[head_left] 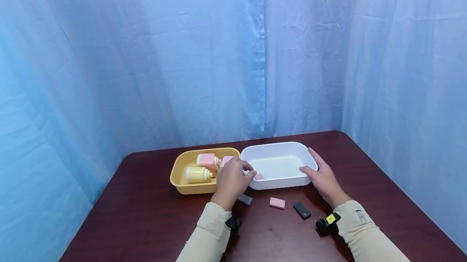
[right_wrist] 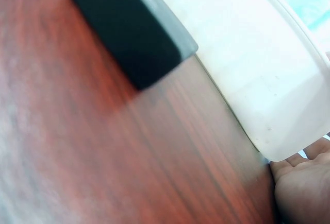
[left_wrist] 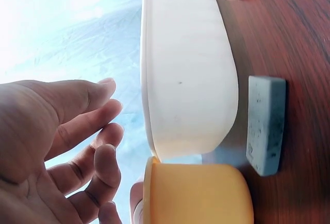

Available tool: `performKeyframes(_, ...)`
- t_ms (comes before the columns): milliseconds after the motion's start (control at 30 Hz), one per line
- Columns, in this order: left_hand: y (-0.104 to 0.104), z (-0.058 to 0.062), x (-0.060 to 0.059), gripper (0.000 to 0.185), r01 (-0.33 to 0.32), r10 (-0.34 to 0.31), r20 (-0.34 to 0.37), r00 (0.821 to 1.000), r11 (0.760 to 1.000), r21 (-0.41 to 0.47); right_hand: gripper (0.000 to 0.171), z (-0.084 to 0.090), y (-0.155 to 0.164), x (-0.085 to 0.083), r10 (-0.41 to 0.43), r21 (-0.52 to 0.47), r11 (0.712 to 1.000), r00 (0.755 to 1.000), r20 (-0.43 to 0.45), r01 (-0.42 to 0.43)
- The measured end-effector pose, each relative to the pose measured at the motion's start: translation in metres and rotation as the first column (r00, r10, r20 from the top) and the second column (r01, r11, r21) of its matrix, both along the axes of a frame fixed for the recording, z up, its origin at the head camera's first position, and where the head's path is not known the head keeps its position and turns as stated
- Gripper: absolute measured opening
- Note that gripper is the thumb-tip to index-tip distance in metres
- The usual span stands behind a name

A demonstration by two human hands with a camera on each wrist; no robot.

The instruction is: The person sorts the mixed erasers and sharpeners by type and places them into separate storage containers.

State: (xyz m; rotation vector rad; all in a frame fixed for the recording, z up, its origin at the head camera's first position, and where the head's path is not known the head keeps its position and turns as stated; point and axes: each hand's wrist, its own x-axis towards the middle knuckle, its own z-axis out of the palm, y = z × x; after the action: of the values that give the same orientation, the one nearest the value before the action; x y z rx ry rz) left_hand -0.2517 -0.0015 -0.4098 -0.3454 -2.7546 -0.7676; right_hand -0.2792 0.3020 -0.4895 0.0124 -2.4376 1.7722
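My left hand [head_left: 233, 179] hovers over the left end of a white plastic basin [head_left: 279, 183], its fingers loosely bent. Nothing sits between those fingers in the left wrist view, where the hand [left_wrist: 67, 131] is beside the basin's rim. Just past the fingertips, a small pink block [head_left: 259, 177], like an eraser, lies inside the basin. My right hand [head_left: 324, 179] grips the basin's right end, thumb over the rim and fingers along the outside. Most of the right hand is cut off in the right wrist view.
A yellow basin [head_left: 180, 188] adjoins the white one on the left, holding a pink bottle [head_left: 207, 160], a yellow bottle [head_left: 197, 175] and another pink item. In front lie a grey block [head_left: 245, 199], a pink block [head_left: 277, 203] and a black block [head_left: 302, 210]. Blue curtains surround the table.
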Motion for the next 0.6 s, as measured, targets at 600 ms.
performKeyframes(600,-0.0057,0.0013,0.0084,0.019,0.05,-0.052,-0.017,0.999,0.996,-0.076,0.087,0.0022,-0.0007,0.001,0.001,0.011,1.0,1.0,0.004,-0.001)
